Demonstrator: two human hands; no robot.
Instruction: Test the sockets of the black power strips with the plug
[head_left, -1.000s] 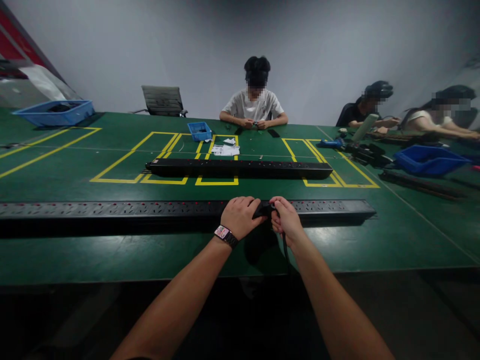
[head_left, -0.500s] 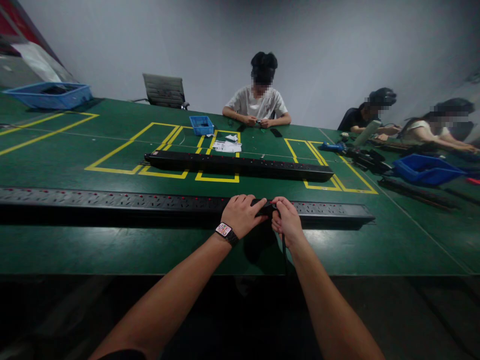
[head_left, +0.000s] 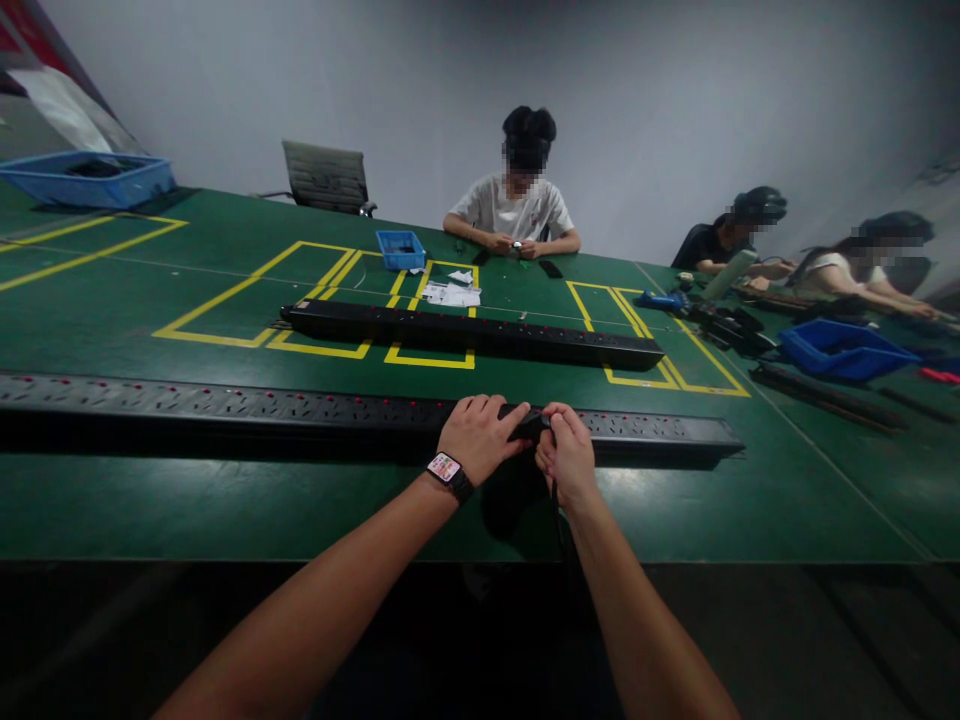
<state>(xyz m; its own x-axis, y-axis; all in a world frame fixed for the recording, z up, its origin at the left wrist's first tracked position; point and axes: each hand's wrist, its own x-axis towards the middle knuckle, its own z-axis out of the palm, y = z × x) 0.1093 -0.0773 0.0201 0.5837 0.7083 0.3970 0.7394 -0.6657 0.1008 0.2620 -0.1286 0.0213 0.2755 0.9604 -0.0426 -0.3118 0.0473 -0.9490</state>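
Observation:
A long black power strip (head_left: 247,402), with rows of sockets and small red parts, lies across the near side of the table. Over its right half, my left hand (head_left: 474,438), a watch at its wrist, rests with thumb and finger closed about a black plug-like piece (head_left: 531,425). My right hand (head_left: 568,458) is closed beside it, gripping the end where a black cord (head_left: 556,505) hangs down toward the table edge. The fingers hide part of the piece and its contact with the strip. A second black power strip (head_left: 472,333) lies farther back.
Yellow tape outlines mark the green table (head_left: 300,510). A small blue bin (head_left: 400,250), papers (head_left: 450,293), a large blue bin (head_left: 127,185) and another blue bin (head_left: 847,350) stand on it. One person (head_left: 514,200) sits opposite; two others work at right.
My left thumb has shifted down and in against the black piece. The hands stay over the same part of the strip; the view has moved slightly.

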